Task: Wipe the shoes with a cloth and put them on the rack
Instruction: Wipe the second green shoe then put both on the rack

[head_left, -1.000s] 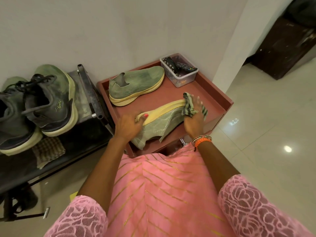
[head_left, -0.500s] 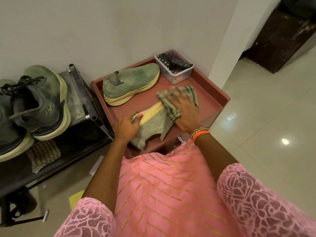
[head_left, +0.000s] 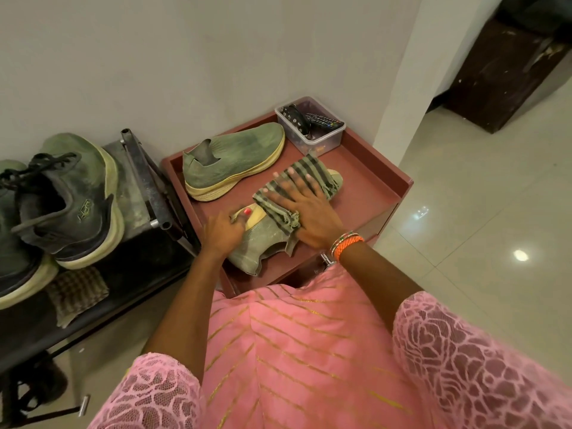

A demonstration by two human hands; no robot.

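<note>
Knit shoe on its side | right fingers flat on striped cloth | left fingers grip sole

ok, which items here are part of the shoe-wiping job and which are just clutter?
In the job:
- striped cloth, pressed flat by the right hand
- green slip-on shoe on its side, gripped by the left hand
- second green slip-on shoe, upright on the red tray table
- black rack

Lying about:
- clear plastic box with remotes
- grey lace-up sneakers on the rack
- checked cloth under them

Pale wall, glossy tiled floor
</note>
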